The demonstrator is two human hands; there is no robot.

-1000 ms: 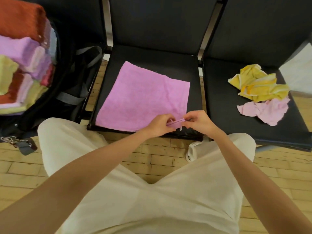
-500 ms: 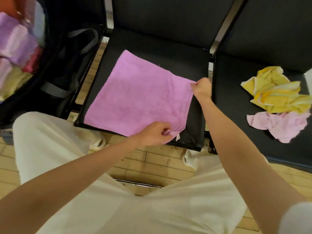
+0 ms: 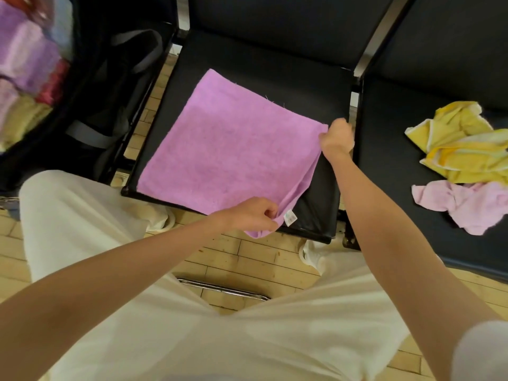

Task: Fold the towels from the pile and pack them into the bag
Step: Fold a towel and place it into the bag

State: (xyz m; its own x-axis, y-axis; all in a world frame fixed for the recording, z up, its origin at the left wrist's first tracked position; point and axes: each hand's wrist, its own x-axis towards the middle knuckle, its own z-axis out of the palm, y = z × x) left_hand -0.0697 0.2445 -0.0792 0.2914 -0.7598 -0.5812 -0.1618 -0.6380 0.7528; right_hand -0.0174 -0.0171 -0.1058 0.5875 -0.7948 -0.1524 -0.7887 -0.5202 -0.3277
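On the middle seat (image 3: 302, 86) your towel (image 3: 228, 152) lies flat; left hand (image 3: 253, 214) and right hand (image 3: 336, 137) each pinch a right-edge corner. Lift unevenly and the fold skews, or the near corner slides off.

1. Black padded chair seat (image 3: 275, 78) in the middle, its front edge toward the viewer
2. A second black seat (image 3: 398, 188) just to its right, the two parted by a narrow gap
3. Black backrests (image 3: 275, 23) rise behind both seats
4. Pale wooden plank floor (image 3: 247, 259) below the seats
5. A chrome bar (image 3: 220, 288) lies low across the floor
6. Cream trousers (image 3: 192, 339) fill the near foreground
7. A white shoe (image 3: 310, 254) shows on the floor beneath the seat edge
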